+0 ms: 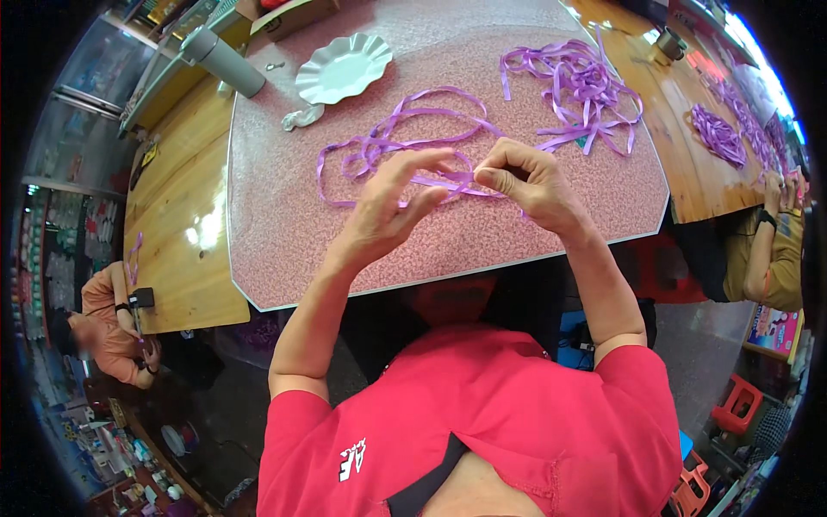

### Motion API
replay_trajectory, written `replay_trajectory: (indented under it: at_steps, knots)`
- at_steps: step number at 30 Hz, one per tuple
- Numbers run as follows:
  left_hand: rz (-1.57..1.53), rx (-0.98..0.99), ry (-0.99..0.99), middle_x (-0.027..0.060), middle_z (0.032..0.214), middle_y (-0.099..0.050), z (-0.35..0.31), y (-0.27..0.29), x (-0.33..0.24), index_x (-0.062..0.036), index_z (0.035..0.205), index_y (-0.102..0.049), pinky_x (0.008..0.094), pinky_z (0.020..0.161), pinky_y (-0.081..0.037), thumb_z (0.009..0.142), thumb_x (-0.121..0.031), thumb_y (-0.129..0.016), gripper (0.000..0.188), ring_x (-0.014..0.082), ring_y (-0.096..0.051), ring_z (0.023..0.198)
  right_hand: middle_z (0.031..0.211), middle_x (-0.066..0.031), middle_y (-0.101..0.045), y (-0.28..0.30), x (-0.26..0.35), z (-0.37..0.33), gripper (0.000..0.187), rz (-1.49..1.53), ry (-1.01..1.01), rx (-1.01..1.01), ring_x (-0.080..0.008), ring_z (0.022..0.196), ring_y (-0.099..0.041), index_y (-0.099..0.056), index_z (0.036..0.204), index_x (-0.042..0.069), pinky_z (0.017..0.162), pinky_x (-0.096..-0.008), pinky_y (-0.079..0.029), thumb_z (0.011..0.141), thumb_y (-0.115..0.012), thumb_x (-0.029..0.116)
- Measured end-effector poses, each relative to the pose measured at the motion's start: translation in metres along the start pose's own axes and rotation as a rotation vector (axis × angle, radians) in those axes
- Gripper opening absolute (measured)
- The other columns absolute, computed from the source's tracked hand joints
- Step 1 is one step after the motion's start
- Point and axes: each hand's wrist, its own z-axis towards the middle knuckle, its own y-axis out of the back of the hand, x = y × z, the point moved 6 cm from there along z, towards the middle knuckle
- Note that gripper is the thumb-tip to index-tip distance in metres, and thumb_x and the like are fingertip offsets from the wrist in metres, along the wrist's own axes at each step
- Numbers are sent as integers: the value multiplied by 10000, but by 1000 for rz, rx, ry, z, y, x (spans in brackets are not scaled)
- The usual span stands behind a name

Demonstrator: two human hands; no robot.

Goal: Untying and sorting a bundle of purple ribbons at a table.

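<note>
Above a pink speckled table mat [293, 233], my right hand [536, 183] is closed in a pinch on a purple ribbon [463, 177], thumb against the bent index finger. My left hand [386, 205] is just to the left of it, with thumb and fingers apart and the ribbon running behind and between them. Loose loops of the same purple ribbon [444, 110] spread over the mat beyond both hands. At the far right of the mat is a tangled heap of purple ribbons [586, 86].
A fluted pale dish [345, 69], a crumpled white tissue [302, 117] and a grey tumbler [226, 62] stand at the far left. More purple ribbon [717, 136] and a metal mug [669, 43] are on the right-hand wooden table. People sit at the left [108, 323] and right [762, 250].
</note>
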Motion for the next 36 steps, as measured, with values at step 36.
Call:
replay_trajectory:
  at_steps: [36]
  knots:
    - [-156,80,441,-16,866,-624,-16,74,94,-17,1013,-672,216,727,-439,936,-173,-665,175,65,-545,807,952,-89,-700,251,-79,-75,149,537,65,-758,-183,871,-691,-663,1046,21,809,-319,-588,958,-618,131]
